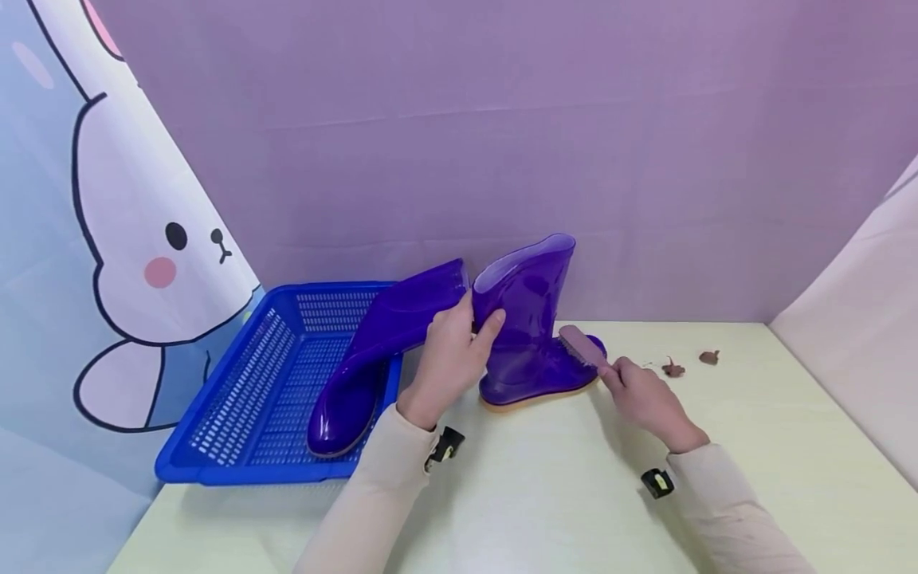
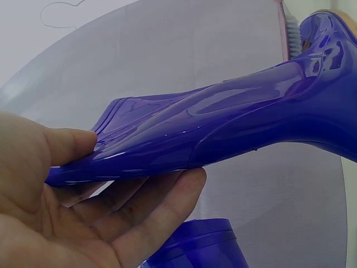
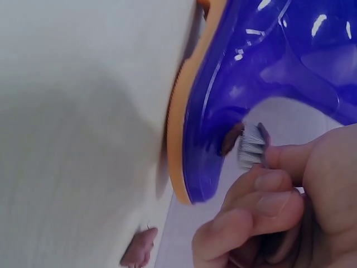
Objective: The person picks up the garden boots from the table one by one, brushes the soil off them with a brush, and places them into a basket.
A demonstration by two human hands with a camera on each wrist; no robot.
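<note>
A shiny purple rain boot (image 1: 527,315) with an orange-tan sole stands on the table, its toe to the right. My left hand (image 1: 450,351) grips the top of its shaft, thumb on one side and fingers on the other. In my right hand (image 1: 649,399) is a pinkish brush (image 1: 579,344), pinched by the handle, its pale bristles against the top of the boot's foot. The right wrist view shows a brown patch (image 3: 231,139) on the toe, right beside the bristles. A second purple boot (image 1: 369,343) leans in the blue basket, its shaft over the rim.
The blue plastic basket (image 1: 244,473) stands on the left of the pale table (image 1: 545,494). Two small brown lumps, one nearer (image 1: 673,368) and one farther (image 1: 709,357), lie right of the boot. A mauve cloth (image 1: 502,143) hangs behind, with a rabbit-print cloth (image 1: 129,239) at left.
</note>
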